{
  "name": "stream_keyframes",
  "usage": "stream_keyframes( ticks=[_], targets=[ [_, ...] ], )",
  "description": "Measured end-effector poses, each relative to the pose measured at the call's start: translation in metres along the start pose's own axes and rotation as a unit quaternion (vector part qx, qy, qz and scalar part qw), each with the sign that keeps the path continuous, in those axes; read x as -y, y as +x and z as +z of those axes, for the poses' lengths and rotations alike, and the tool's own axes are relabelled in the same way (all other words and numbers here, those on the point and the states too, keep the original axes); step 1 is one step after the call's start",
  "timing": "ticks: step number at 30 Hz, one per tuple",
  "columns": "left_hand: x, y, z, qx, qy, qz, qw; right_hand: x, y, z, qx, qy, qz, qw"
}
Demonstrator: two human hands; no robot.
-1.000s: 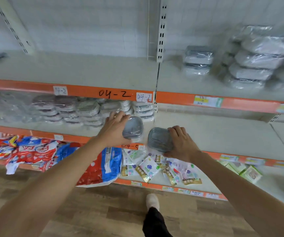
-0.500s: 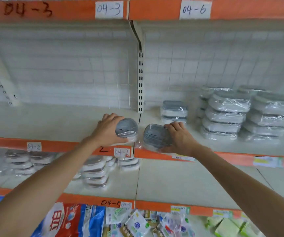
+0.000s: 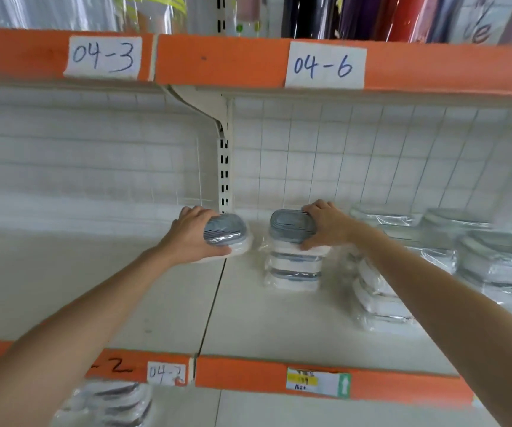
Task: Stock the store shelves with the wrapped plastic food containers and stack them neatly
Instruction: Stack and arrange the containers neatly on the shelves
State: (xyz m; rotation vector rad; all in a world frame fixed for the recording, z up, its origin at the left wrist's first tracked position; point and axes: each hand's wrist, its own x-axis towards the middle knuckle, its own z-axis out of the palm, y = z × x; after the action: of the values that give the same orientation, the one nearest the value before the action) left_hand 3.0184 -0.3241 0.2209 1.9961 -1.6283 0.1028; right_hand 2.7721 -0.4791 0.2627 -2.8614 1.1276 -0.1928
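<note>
My left hand (image 3: 191, 235) grips a wrapped container with a grey ribbed lid (image 3: 225, 234), held just above the white shelf (image 3: 162, 306) near the centre upright. My right hand (image 3: 328, 224) grips a second grey-lidded wrapped container (image 3: 290, 226) that sits on top of a short stack of the same containers (image 3: 294, 269). Thumb and fingers of each hand curl round the container's sides.
More stacks of wrapped containers (image 3: 381, 300) (image 3: 495, 260) fill the shelf to the right, partly behind my right arm. A slotted upright (image 3: 224, 167) and wire grid back the shelf. Orange shelf edges carry labels 04-3 (image 3: 104, 57) and 04-6 (image 3: 324, 65). Containers (image 3: 110, 405) lie on the shelf below.
Both hands have carried their containers up from the lower shelf and deeper into this shelf. The right container now rests on the short stack; the view has tilted upward.
</note>
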Motion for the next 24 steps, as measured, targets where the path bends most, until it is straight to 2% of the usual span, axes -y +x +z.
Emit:
stream_keyframes(
  ticks=[5,10,15,20,24],
  targets=[
    [-0.004,0.030,-0.005,0.010,-0.046,0.021,0.999,-0.003,0.020,0.006,0.065,0.017,0.033,0.997],
    [-0.024,0.055,-0.005,0.015,-0.052,0.057,0.997,-0.010,0.023,0.006,0.123,-0.003,0.028,0.992],
    [-0.058,0.082,0.014,0.042,-0.034,0.103,0.993,-0.024,0.007,-0.032,0.068,-0.018,0.027,0.997],
    [-0.098,0.107,0.039,0.065,-0.022,0.130,0.989,-0.035,-0.008,-0.042,0.006,-0.016,0.028,0.999],
    [-0.109,0.111,0.058,0.149,-0.002,0.140,0.979,-0.037,-0.012,-0.034,0.008,-0.009,0.019,1.000]
  ],
)
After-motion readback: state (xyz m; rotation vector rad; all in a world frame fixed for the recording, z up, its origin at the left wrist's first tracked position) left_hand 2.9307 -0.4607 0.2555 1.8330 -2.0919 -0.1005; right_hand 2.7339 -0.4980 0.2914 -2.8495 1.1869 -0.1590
